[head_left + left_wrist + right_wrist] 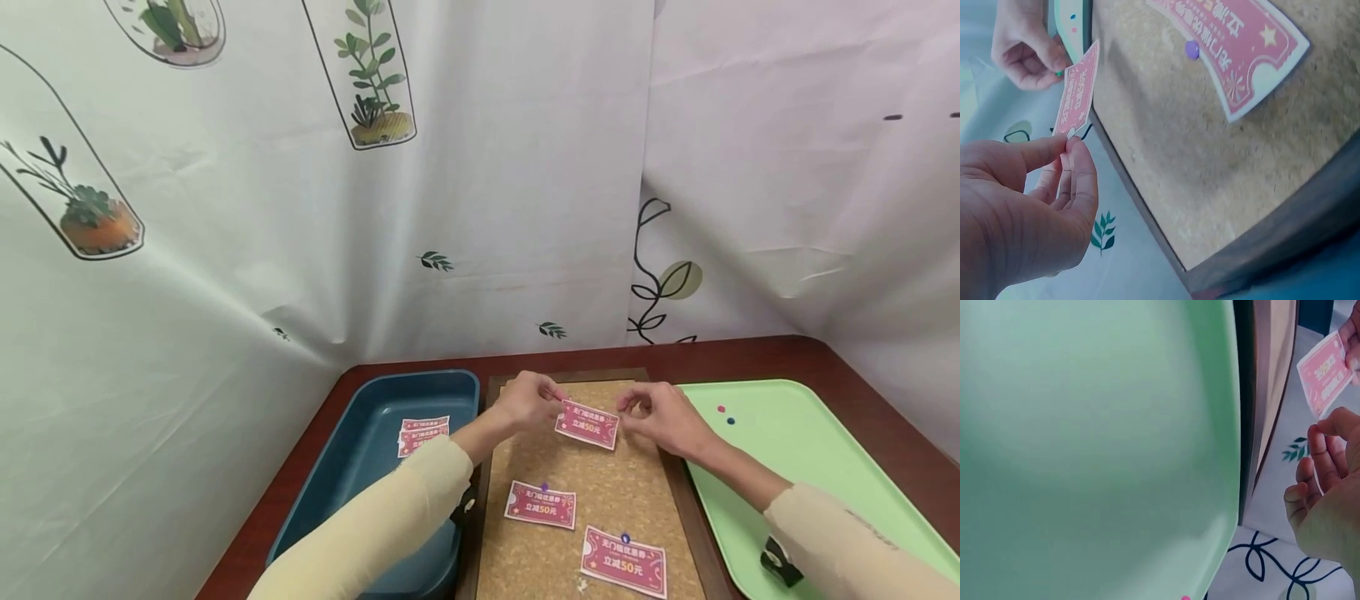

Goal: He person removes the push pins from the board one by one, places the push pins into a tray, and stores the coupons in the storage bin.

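Observation:
My left hand (pixel 527 402) pinches a pink paper coupon (pixel 587 426) by its left end, above the far part of a cork board (pixel 517 560). Close to the coupon's other end is my right hand (pixel 666 418), thumb and fingertips together. The left wrist view shows a small green thumbtack (pixel 1059 74) pinched there. On the board below lie two more coupons. One coupon (pixel 540 508) has a purple thumbtack (pixel 545 487) at its top edge; the nearer coupon (pixel 624 567) has a blue thumbtack (pixel 626 538).
Left of the board stands a dark blue tray (pixel 375 392) with overlapping coupons (pixel 423 437) in it. To the right is a light green tray (pixel 780 417), where a pink thumbtack (pixel 721 409) and a blue thumbtack (pixel 731 421) lie. A printed white curtain (pixel 510 208) hangs behind the table.

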A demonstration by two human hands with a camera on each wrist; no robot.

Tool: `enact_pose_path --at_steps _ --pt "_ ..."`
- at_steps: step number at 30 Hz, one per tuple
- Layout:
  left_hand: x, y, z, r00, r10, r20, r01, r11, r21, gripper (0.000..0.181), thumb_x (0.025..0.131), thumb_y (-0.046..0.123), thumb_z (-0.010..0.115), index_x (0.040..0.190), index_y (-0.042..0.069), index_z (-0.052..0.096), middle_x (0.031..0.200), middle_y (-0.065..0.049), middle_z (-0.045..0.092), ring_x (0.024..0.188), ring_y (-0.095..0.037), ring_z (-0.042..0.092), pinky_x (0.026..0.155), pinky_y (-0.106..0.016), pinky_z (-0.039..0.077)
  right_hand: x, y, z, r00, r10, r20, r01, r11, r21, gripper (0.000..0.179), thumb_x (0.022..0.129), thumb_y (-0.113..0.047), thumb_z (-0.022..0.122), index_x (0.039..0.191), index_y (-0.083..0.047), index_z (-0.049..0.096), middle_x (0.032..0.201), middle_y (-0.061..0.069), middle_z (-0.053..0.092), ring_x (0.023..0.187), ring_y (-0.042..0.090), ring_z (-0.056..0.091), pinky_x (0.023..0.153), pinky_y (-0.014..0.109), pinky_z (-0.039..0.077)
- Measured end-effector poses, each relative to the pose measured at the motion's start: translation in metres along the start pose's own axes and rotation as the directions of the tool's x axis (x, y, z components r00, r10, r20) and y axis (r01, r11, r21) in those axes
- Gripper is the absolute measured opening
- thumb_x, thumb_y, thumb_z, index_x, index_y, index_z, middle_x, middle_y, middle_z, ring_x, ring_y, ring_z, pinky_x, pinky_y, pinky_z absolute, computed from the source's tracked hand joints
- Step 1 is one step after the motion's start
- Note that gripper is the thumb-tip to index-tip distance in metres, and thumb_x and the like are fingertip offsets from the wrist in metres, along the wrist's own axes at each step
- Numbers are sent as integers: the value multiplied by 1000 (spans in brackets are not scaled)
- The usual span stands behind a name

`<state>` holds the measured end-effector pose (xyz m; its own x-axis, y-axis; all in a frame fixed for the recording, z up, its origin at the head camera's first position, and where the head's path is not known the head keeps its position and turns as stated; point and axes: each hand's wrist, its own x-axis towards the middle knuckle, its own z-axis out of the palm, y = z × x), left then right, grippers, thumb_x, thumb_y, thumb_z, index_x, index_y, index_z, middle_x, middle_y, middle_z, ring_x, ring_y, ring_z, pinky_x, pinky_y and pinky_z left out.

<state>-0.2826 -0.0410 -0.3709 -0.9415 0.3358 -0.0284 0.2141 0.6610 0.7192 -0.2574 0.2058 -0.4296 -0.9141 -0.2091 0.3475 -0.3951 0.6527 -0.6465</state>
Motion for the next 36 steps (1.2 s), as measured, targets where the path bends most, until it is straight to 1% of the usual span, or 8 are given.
enact_pose_path --at_steps 5,11,16,19,21,23,30,36 --pt "-2 -3 -14 1000 -2 -13 1 999 -39 4 98 10 77 101 7 78 88 -3 71 84 -24 73 67 -31 57 -3 2 -9 999 -24 -34 24 1000 -6 15 83 5 78 95 -5 77 81 -3 66 71 15 51 60 26 42" --pt "-5 -15 -39 1000 -4 -28 3 999 -44 7 101 16 75 101 9 77 90 -3 71 88 -27 73 76 -38 59 -11 8 -21 997 -57 -60 56 998 -23 16 85 4 80 91 -10 76 78 -7 65 70 11 53 57 26 43" --pt "-10 -35 -60 998 -26 -57 22 997 -69 11 102 16 74 103 6 77 93 -6 70 87 -25 73 85 -44 62 -20 17 -32 997 -38 -68 36 999 -35 16 87 2 81 89 -13 75 84 -5 68 72 12 53 57 26 42" --pt "-16 -50 -72 996 -50 -80 43 996 -79 11 102 16 73 104 6 76 94 -7 70 83 -21 70 86 -43 62 -26 23 -38 997 -23 -74 19 999 -51 17 87 0 82 87 -15 74 88 -4 69 73 11 53 60 27 41" --pt "-20 -59 -79 993 -66 -95 59 995 -78 11 102 15 73 104 5 76 94 -8 71 83 -21 70 86 -43 62 -29 27 -41 997 -16 -81 10 997 -70 18 86 -1 82 86 -16 73 87 -4 69 73 10 52 62 28 41" --pt "-24 -68 -85 991 -79 -106 71 994 -78 11 102 15 73 104 4 76 94 -8 71 82 -20 69 85 -44 61 -32 32 -45 996 -11 -87 3 996 -90 18 85 -1 82 86 -16 74 86 -5 68 72 8 52 62 28 40" --pt "-37 -90 -97 981 -136 -136 127 989 -77 14 101 16 74 106 4 75 97 -9 71 88 -29 70 89 -48 61 -44 48 -53 993 -26 -116 11 992 -126 18 83 -2 84 86 -17 75 79 -10 64 68 2 47 60 27 38" --pt "-44 -108 -104 970 -174 -167 167 984 -60 14 99 16 76 105 4 75 96 -9 71 83 -24 68 82 -42 62 -53 60 -61 995 -7 -104 -7 991 -136 12 86 -3 82 87 -14 76 79 -10 66 70 2 48 59 27 39"
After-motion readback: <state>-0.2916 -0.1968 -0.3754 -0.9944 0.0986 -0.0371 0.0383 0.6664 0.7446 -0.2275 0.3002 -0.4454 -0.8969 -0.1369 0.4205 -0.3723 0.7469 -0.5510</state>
